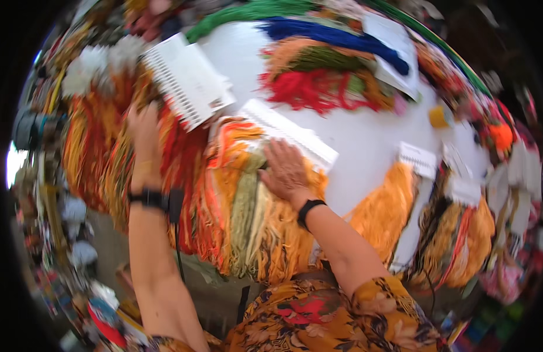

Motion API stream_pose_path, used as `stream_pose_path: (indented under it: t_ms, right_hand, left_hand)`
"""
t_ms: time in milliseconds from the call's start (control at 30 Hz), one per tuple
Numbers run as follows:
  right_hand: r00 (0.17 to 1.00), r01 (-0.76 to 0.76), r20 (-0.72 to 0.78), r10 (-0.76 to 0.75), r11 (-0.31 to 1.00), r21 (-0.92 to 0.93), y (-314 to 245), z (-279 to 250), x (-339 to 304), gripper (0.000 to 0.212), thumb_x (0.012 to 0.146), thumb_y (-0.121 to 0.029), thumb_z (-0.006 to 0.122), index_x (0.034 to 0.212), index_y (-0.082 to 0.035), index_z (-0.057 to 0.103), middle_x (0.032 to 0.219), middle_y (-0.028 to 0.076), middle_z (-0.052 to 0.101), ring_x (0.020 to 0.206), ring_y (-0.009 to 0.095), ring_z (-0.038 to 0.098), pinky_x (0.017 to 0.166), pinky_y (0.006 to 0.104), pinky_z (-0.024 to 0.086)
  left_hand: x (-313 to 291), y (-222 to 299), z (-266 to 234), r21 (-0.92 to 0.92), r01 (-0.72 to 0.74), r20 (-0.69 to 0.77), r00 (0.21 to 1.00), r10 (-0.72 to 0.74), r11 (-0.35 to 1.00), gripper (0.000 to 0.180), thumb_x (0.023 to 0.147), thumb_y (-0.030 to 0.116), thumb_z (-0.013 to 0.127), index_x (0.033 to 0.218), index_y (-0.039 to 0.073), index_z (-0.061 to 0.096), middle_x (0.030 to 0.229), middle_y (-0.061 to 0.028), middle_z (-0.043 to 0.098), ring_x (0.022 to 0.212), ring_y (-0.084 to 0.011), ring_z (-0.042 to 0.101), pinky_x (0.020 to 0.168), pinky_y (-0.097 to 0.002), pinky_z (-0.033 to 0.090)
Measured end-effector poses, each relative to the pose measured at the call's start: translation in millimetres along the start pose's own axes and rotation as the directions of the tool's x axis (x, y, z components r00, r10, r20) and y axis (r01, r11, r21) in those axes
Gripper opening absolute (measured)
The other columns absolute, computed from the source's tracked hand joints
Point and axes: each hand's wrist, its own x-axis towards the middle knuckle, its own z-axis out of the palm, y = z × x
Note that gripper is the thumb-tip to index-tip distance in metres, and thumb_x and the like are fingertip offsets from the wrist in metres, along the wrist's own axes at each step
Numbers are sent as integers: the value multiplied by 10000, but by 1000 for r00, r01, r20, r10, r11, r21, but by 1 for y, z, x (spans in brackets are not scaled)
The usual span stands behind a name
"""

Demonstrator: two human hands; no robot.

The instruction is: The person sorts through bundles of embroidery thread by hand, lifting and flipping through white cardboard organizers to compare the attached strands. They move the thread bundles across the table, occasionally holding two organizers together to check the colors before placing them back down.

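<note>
My right hand lies flat, palm down, on a fan of orange, olive and cream yarn strands that hang from a white punched card. My left hand rests with fingers spread on red and orange yarn under a second white punched card. Both wrists wear black bands. The picture is blurred, so finger detail is unclear.
The white table carries loose skeins of red, blue, green and orange yarn. More small white cards with orange and dark yarn hang over the table's right edge. White pompoms sit at far left.
</note>
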Motion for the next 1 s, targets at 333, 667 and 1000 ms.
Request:
stream_pose_path:
  t_ms: [333,667,1000]
  right_hand:
    - [994,-41,-108,32,996,-83,4,-23,-26,594,832,-410,537,1317,-84,428,1395,128,361,1290,296,317,1080,434,212]
    - [979,71,-195,-51,993,93,14,-122,-113,544,799,-339,615,1262,-91,472,1330,180,421,1241,354,386,1037,488,274]
    - [828,-527,-18,560,768,-364,105,-243,-421,596,856,-289,601,1361,-74,370,1444,176,271,1354,356,208,1097,470,187]
  left_hand:
    - [-392,-76,-116,87,463,125,873,-471,882,285,928,122,509,1186,4,497,1055,-112,600,913,-187,607,768,-286,504]
    - [-502,-96,-173,9,521,58,852,-521,853,328,941,186,518,1209,7,459,1034,-123,601,905,-186,610,749,-276,509]
    - [-579,-105,-144,38,435,208,877,-433,900,301,939,174,523,1188,12,474,1012,-114,609,874,-173,618,743,-262,506]
